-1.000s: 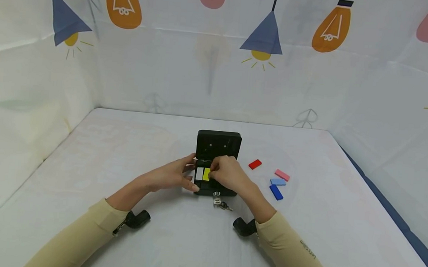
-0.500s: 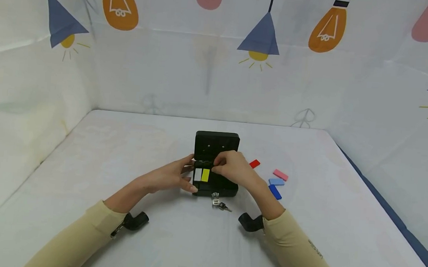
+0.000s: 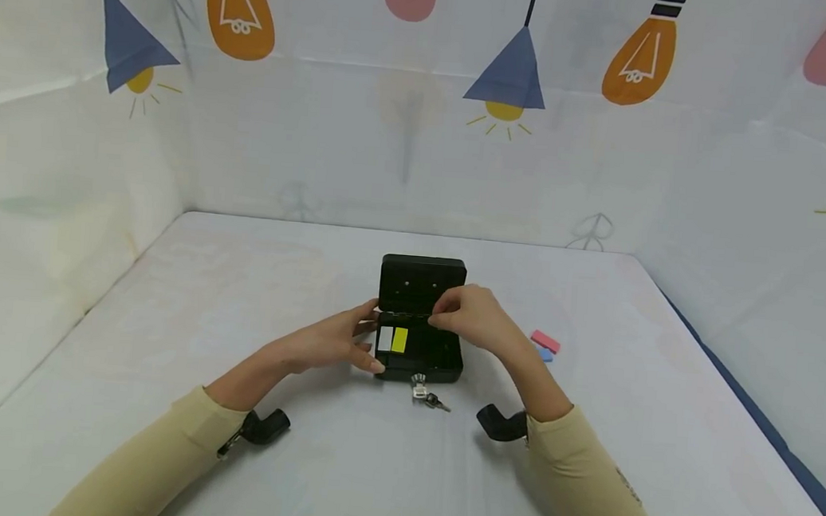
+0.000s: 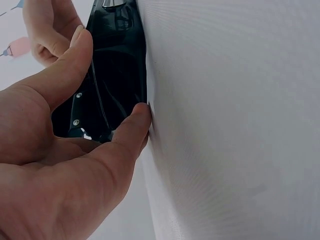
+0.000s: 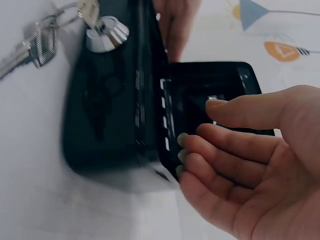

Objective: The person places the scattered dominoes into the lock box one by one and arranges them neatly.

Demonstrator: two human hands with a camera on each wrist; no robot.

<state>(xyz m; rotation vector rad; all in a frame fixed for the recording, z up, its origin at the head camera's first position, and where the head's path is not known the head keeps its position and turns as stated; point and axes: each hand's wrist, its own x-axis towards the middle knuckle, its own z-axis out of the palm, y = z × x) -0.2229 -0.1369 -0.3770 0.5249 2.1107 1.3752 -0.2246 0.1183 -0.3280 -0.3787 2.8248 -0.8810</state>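
Observation:
A small black lockable cash box point(image 3: 405, 374) stands with its lid point(image 3: 422, 275) raised at the back. Inside, at the left, a white block point(image 3: 385, 338) lies beside a yellow block point(image 3: 399, 339). My left hand point(image 3: 331, 339) grips the box's left side, thumb at the front corner and fingers toward the hinge. Over the right rear of the box hovers my right hand point(image 3: 477, 318); its fingers are loosely bent, and the right wrist view shows nothing in them. At the box's front is a silver lock point(image 5: 107, 34), with keys point(image 5: 45, 40) hanging from it.
To the right of the box, a pink block point(image 3: 545, 342) and part of a light blue block point(image 3: 546, 354) lie on the white cloth-covered table point(image 3: 276, 264). The right forearm covers the area just left of them. A printed curtain point(image 3: 363, 143) rises behind.
My right hand has left the yellow block and moved right and up to the box's right rear. Its arm now hides the red and dark blue blocks. The left hand keeps its place.

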